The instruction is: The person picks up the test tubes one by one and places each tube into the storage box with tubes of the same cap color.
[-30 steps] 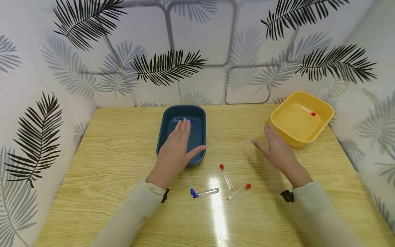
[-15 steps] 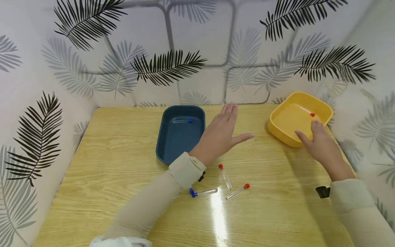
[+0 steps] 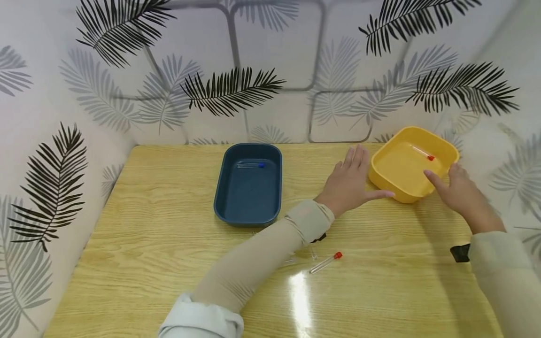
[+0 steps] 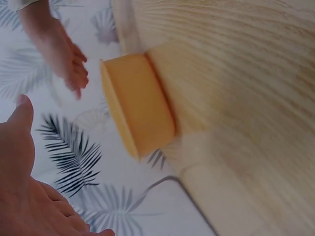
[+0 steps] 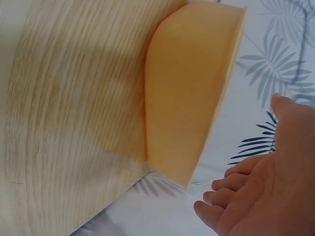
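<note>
A yellow plastic tub stands at the table's back right corner, with a red-capped test tube lying inside. My left hand is just left of the tub, fingers straight and thumb stretched toward its front wall. On the other side, my right hand has its thumb and fingers spread by the right rim. Neither hand holds anything. In the left wrist view the tub sits between both hands; in the right wrist view my right palm faces it with fingers extended.
A dark blue tub holding a blue-capped test tube stands at back centre. On the wooden table, a red-capped tube lies in front. My left sleeve mostly hides other tubes. A leaf-patterned wall covering rises behind.
My left hand has moved right, from over the blue tub to beside the yellow one. My right hand has shifted right, to the yellow tub's far side. Both tubs stay about where they were.
</note>
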Available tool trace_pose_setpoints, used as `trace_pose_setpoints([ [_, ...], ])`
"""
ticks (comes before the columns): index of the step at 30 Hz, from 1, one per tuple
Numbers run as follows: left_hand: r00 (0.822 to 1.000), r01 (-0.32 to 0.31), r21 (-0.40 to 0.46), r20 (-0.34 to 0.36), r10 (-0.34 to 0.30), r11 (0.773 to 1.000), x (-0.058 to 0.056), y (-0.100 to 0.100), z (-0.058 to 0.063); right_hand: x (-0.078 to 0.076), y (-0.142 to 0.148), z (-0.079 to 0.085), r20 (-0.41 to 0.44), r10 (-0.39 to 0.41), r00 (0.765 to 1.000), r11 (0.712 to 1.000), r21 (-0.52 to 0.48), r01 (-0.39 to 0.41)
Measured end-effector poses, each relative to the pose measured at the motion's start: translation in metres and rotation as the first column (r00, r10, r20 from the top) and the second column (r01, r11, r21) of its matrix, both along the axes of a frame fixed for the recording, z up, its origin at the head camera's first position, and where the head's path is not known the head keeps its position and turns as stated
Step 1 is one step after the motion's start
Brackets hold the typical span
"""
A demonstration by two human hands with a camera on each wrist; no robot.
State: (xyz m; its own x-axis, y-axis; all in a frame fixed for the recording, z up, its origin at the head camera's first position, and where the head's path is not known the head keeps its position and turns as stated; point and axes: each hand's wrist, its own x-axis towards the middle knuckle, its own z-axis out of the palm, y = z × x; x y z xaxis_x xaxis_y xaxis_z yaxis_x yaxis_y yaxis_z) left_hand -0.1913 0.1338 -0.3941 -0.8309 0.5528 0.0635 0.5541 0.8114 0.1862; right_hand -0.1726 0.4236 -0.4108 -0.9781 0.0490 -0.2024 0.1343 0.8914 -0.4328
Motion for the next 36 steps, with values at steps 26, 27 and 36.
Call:
trace_pose_setpoints([
  [26, 0.997, 0.000, -0.109, -0.077, -0.009, 0.994, -0.015, 0.049, -0.065, -0.017, 0.021, -0.028, 0.030, 0.008, 1.000, 0.998, 0.062, -0.010],
  [27, 0.997, -0.006, -0.116, -0.081, -0.004, 0.993, -0.015, 0.049, -0.066, -0.017, 0.021, -0.029, 0.033, 0.008, 0.999, 0.998, 0.064, -0.010],
  [36, 0.980, 0.020, -0.191, -0.188, -0.056, 0.981, -0.016, 0.046, -0.064, -0.017, 0.018, -0.031, 0.025, 0.010, 1.000, 0.997, 0.082, -0.012],
])
